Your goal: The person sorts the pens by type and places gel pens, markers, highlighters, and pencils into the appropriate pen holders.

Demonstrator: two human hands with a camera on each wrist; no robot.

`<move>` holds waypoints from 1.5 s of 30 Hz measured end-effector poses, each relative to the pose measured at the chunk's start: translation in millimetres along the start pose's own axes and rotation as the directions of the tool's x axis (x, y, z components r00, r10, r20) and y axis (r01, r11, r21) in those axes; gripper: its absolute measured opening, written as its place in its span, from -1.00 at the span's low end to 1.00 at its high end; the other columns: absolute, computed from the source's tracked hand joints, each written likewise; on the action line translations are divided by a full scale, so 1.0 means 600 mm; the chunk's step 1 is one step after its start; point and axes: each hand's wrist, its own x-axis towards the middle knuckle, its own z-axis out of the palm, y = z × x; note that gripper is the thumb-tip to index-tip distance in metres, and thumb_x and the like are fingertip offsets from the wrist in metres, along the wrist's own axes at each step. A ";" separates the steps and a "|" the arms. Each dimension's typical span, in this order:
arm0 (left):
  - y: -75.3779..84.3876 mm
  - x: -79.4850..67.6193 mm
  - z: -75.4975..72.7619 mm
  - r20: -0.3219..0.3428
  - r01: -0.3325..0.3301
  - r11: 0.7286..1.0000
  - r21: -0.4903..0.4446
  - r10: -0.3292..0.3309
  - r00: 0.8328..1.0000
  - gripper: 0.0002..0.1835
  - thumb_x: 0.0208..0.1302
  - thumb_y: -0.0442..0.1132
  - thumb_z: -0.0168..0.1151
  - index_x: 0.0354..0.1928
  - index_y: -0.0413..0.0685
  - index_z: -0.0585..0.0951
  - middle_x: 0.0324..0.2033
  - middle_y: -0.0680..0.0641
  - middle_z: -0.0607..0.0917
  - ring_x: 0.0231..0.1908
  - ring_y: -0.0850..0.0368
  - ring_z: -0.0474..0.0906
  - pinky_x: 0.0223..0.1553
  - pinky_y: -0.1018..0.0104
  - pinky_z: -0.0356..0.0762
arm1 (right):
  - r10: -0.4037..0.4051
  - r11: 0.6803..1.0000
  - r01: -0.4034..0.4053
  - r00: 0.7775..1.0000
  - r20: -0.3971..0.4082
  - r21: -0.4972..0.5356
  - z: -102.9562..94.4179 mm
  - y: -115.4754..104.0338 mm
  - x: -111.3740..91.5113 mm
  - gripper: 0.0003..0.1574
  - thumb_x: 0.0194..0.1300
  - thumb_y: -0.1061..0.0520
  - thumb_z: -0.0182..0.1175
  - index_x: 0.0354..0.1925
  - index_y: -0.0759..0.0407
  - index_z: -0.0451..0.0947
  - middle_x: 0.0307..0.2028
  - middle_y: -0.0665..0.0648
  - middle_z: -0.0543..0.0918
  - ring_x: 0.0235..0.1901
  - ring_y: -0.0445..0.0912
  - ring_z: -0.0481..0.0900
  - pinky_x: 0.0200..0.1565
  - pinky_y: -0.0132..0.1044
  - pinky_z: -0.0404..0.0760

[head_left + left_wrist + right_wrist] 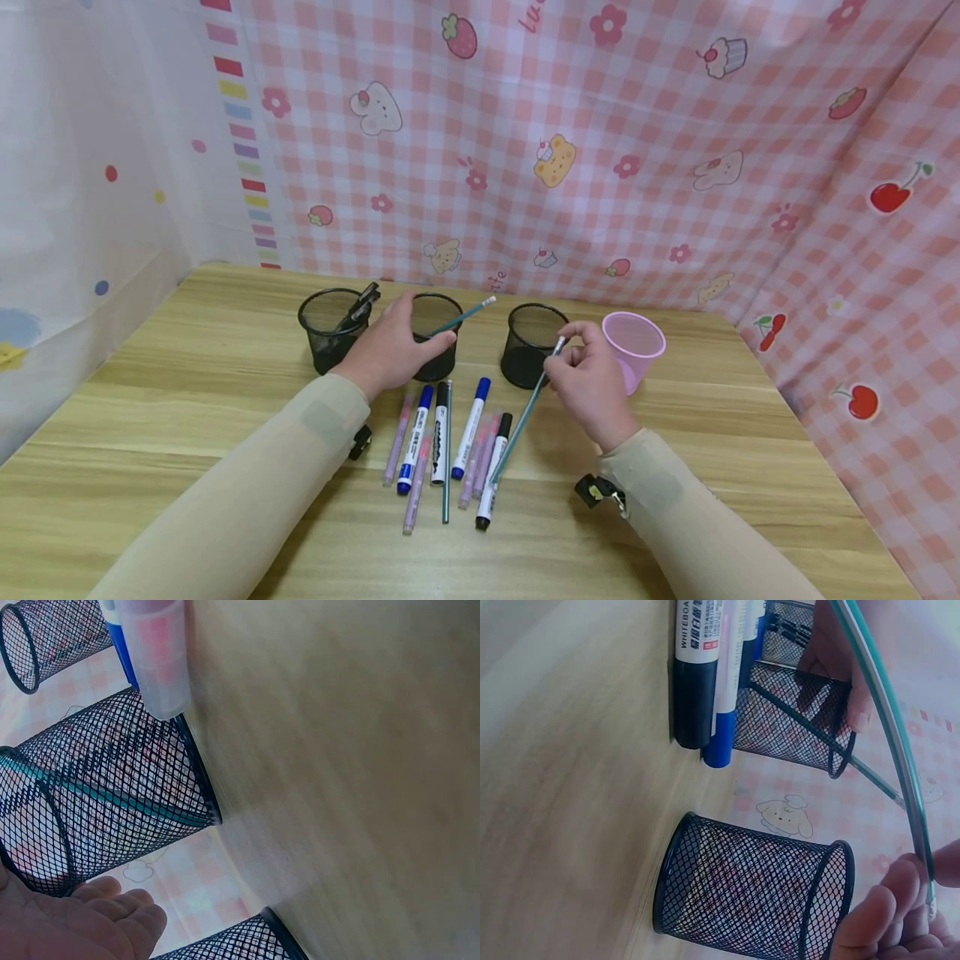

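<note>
My right hand [592, 379] pinches a green pencil [525, 417] near its eraser end; the pencil slants down over the markers. My left hand [390, 346] is at the second black mesh pen cup [437, 367], thumb over the front rim and fingers along the left side. A second green pencil [474, 312] leans inside that cup, eraser end sticking out above the rim. Close by my right hand stands another black mesh cup [754, 889]. Below the cups lie a black-capped marker [694, 697], blue-capped markers [471, 429], lilac pens [397, 437] and a further green pencil [446, 500].
At the left, a black mesh cup [322, 333] holds black pens [360, 304]. A pink mesh cup [637, 354] stands at the right, behind my right hand. Patterned cloth [495, 125] hangs along the back of the wooden table [187, 400].
</note>
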 end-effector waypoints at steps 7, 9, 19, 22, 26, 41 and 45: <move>-0.001 0.001 0.000 0.001 0.000 1.000 -0.002 0.000 1.000 0.17 0.38 0.49 0.11 0.71 -0.04 -0.13 0.67 -0.23 0.07 0.59 -0.32 0.16 0.49 -0.33 0.28 | 0.003 0.986 0.009 0.997 -0.076 0.167 -0.001 -0.006 0.000 -0.55 0.26 0.42 0.11 0.10 0.22 0.34 -0.61 -0.04 0.53 -0.60 -0.20 0.50 -0.53 -0.41 0.51; -0.001 0.001 0.000 0.001 0.000 1.000 -0.003 0.000 1.000 0.17 0.38 0.49 0.12 0.71 -0.04 -0.13 0.67 -0.23 0.07 0.58 -0.32 0.17 0.49 -0.33 0.28 | 0.001 0.980 0.019 0.995 -0.104 0.197 -0.001 -0.007 0.000 -0.56 0.28 0.42 0.11 0.10 0.19 0.33 -0.60 -0.04 0.55 -0.58 -0.19 0.52 -0.49 -0.39 0.57; -0.002 0.002 0.001 0.001 0.001 1.000 -0.004 -0.001 1.000 0.17 0.38 0.49 0.12 0.71 -0.03 -0.13 0.67 -0.23 0.06 0.59 -0.32 0.16 0.49 -0.33 0.27 | -0.036 0.960 0.101 0.970 -0.242 0.262 0.004 -0.005 0.005 -0.56 0.33 0.41 0.13 0.04 0.00 0.33 -0.57 -0.05 0.57 -0.51 -0.15 0.57 -0.40 -0.37 0.66; -0.002 0.002 0.001 0.001 0.002 1.000 -0.004 -0.002 1.000 0.17 0.38 0.49 0.12 0.72 -0.03 -0.13 0.67 -0.22 0.06 0.58 -0.32 0.16 0.49 -0.34 0.28 | -0.052 0.948 0.136 0.958 -0.282 0.287 0.006 -0.006 0.008 -0.57 0.33 0.42 0.13 0.03 0.01 0.33 -0.57 -0.07 0.56 -0.51 -0.20 0.56 -0.39 -0.40 0.66; -0.003 0.003 0.001 0.004 0.003 1.000 -0.005 -0.003 1.000 0.17 0.38 0.49 0.12 0.72 -0.03 -0.14 0.67 -0.22 0.06 0.59 -0.32 0.16 0.49 -0.34 0.28 | -0.078 0.931 0.186 0.941 -0.329 0.313 0.008 -0.007 0.011 -0.56 0.33 0.44 0.13 0.00 -0.01 0.33 -0.56 -0.07 0.55 -0.53 -0.20 0.54 -0.42 -0.38 0.63; -0.002 0.002 0.001 0.001 -0.002 1.000 -0.010 0.002 1.000 0.17 0.39 0.48 0.12 0.72 -0.03 -0.15 0.68 -0.21 0.04 0.60 -0.31 0.12 0.51 -0.33 0.24 | -0.082 0.877 0.279 0.889 -0.451 0.391 0.022 -0.021 0.026 -0.59 0.37 0.41 0.16 0.00 0.00 0.31 -0.51 -0.02 0.56 -0.51 -0.15 0.55 -0.38 -0.42 0.63; -0.002 0.001 0.001 0.003 -0.002 1.000 -0.010 0.002 1.000 0.17 0.38 0.48 0.12 0.72 -0.02 -0.15 0.68 -0.21 0.04 0.61 -0.31 0.12 0.52 -0.33 0.23 | -0.080 0.873 0.294 0.874 -0.480 0.390 0.027 -0.025 0.032 -0.61 0.37 0.42 0.16 0.01 0.06 0.32 -0.50 -0.02 0.56 -0.53 -0.16 0.55 -0.39 -0.41 0.63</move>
